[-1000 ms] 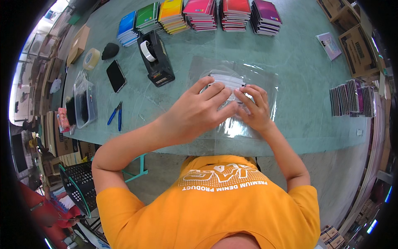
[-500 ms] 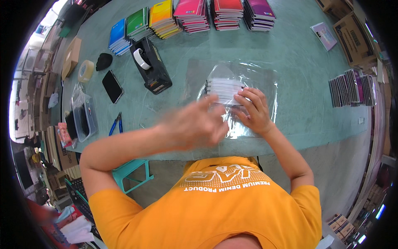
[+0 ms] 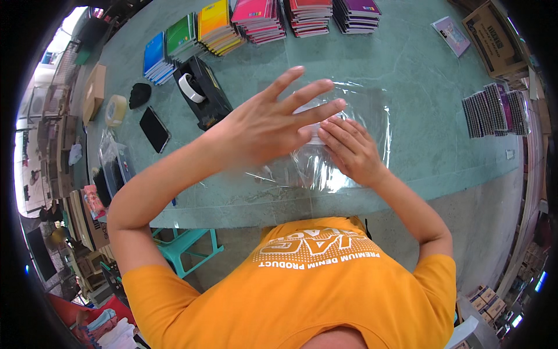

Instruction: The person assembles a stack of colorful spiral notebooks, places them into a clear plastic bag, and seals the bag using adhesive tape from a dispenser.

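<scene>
A sheet of clear plastic film, shiny and wrinkled, lies on the green table in front of me. On it is a white-edged stack that looks like spiral notebooks; my hands hide most of it. My left hand is raised over the stack's left side, open with its fingers spread and nothing in it. My right hand lies on the stack's right side, fingers stretched out and side by side, pressing on the film. Whether the film is folded over the stack I cannot tell.
A black tape dispenser stands left of my left hand, near a phone and a tape roll. Coloured notebook piles line the far side. Wrapped notebooks and a carton are at the right.
My left hand has risen and moved up and left, its fingers now spread. The right hand has stayed on the stack, its fingers flatter. The view has shifted slightly.
</scene>
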Available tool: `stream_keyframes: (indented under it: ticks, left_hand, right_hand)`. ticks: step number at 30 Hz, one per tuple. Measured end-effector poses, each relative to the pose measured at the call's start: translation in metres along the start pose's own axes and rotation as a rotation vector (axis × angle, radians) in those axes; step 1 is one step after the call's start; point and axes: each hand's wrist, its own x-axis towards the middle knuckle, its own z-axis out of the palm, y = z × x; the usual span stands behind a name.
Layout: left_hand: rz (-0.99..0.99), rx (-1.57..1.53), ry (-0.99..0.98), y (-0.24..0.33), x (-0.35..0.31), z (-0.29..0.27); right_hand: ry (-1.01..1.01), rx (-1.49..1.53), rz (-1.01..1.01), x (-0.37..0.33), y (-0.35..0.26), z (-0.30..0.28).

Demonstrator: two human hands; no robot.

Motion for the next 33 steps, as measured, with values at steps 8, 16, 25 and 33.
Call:
stream_keyframes:
  ticks: [8, 16, 25, 33]
  left_hand:
    - [0.103, -0.116, -0.169, -0.009, 0.028, 0.02]
    - [0.054, -0.102, -0.197, -0.011, 0.042, 0.023]
    - [-0.251, -0.198, -0.079, -0.036, 0.032, -0.032]
    - [-0.74, -0.758, 0.421, 0.01, -0.008, 0.016]
  right_hand:
    - [0.014, 0.047, 0.047, -0.009, -0.004, 0.009]
    - [0.063, 0.094, 0.018, -0.006, -0.007, 0.007]
    - [0.145, -0.102, 0.046, -0.005, -0.006, 0.002]
    - [-0.032, 0.179, -0.003, 0.007, 0.007, -0.002]
